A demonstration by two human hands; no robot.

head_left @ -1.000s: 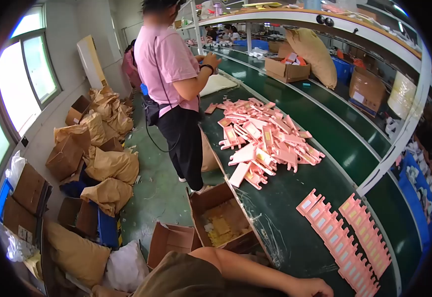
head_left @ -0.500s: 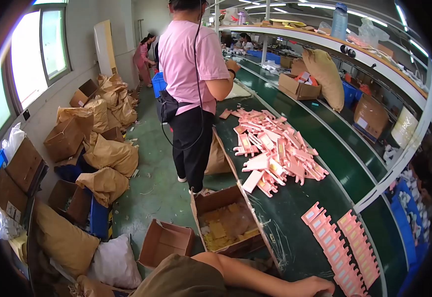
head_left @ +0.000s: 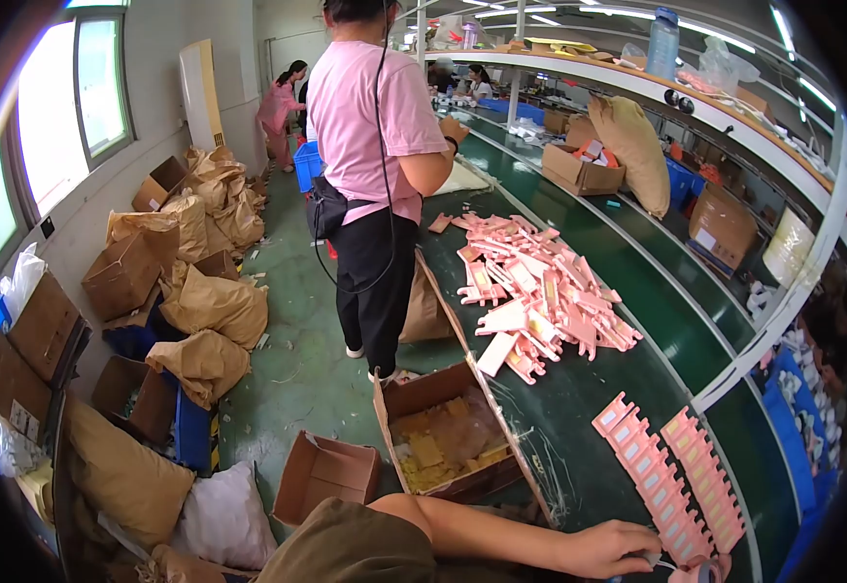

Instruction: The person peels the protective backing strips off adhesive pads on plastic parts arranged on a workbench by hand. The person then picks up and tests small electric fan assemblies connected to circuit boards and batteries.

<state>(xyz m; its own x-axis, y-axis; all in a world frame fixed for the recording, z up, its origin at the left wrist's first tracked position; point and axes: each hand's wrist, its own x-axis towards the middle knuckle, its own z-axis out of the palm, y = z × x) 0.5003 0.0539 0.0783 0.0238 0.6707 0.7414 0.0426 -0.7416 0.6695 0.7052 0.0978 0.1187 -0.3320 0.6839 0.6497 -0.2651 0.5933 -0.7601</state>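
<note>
My left hand (head_left: 613,549) is at the bottom right over the green table, fingers bent round a small white thing at their tips that I cannot make out. Just right of it, at the lower frame edge, a small part of my right hand (head_left: 703,569) shows, its fingers mostly cut off. Both are beside the near end of a row of pink plastic parts (head_left: 652,478) with pale labels. Alongside lies a second row of pink parts (head_left: 703,476) with yellowish labels. Farther up the table is a loose heap of pink parts (head_left: 540,291).
A person in a pink shirt (head_left: 370,117) stands left of the table (head_left: 540,418). Below its edge is a carton with yellow pieces (head_left: 443,437), beside a smaller carton (head_left: 326,476). Sacks (head_left: 215,301) line the wall. A white post (head_left: 783,321) rises at the right.
My left hand has moved right and up from the frame's bottom edge, and part of my right hand has come into view. The view has tilted up since the earliest frame.
</note>
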